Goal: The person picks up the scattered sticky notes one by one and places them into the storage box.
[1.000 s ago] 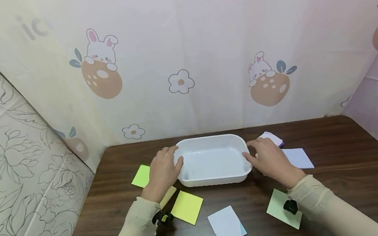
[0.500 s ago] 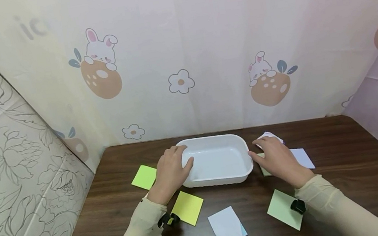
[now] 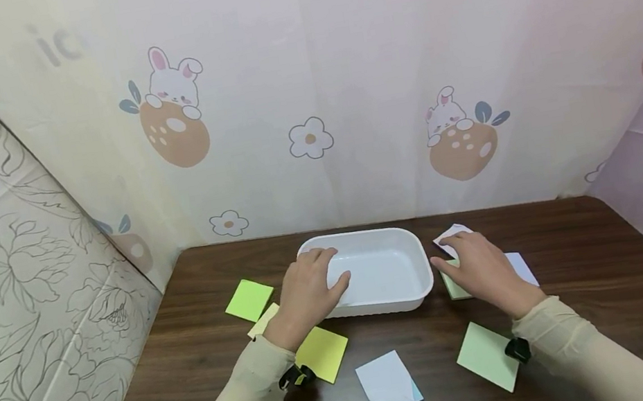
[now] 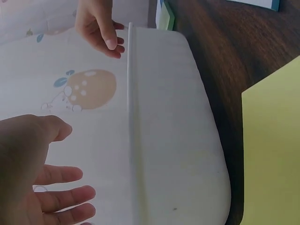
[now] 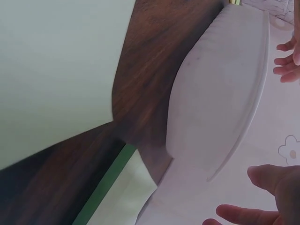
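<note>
A white plastic tub [image 3: 384, 279] with rounded corners stands near the back of the table; its long side wall [image 4: 173, 117] fills the middle of the left wrist view. My left hand [image 3: 305, 294] is over the tub's left end, thumb and fingers spread, holding nothing. Just off the right end hovers my right hand [image 3: 486, 272], its fingers loosely bent and apart with nothing between them. Under and beside it lie a pale green sticky-note pad [image 3: 455, 286], a white-and-purple pad [image 3: 452, 234] and a lilac pad [image 3: 522, 268], partly hidden.
Left of the tub are a bright green pad [image 3: 249, 300] and a pale yellow one [image 3: 263, 321]. A yellow pad [image 3: 324, 354], a white-and-blue pad [image 3: 386, 384] and a light green pad [image 3: 485, 357] lie nearer the front. Printed curtain [image 3: 253, 85] backs the table.
My left hand has shifted right, from the tub's left rim to over its left end. My right hand has drawn back rightward, away from the rim. The tub stays nearly in place.
</note>
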Action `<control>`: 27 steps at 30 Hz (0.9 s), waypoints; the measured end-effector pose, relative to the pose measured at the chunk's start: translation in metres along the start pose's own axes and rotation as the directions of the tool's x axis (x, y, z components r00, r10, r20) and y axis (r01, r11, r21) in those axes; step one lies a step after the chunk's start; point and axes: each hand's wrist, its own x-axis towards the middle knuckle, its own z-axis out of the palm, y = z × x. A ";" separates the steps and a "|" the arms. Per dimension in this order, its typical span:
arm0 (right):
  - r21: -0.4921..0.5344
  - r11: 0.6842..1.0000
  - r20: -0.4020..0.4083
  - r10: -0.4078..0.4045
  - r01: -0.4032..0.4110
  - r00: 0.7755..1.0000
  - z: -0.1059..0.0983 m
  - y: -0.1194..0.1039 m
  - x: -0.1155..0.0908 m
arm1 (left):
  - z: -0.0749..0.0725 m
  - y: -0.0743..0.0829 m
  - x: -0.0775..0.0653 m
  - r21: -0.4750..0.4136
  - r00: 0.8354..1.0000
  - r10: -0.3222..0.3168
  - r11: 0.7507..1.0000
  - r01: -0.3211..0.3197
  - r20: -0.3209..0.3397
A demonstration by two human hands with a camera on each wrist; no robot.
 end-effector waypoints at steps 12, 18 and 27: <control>0.011 1.000 -0.017 0.001 -0.001 1.000 -0.002 0.015 0.003 | 0.005 0.016 0.001 -0.013 0.998 0.046 0.999 -0.046 0.041; 0.005 1.000 0.008 0.026 -0.026 1.000 -0.005 0.021 0.005 | 0.007 0.027 0.002 0.000 0.996 0.066 0.998 -0.066 0.054; 0.009 0.998 0.011 0.057 -0.057 0.998 -0.005 0.029 0.007 | 0.010 0.040 0.004 0.018 0.992 0.094 0.995 -0.095 0.081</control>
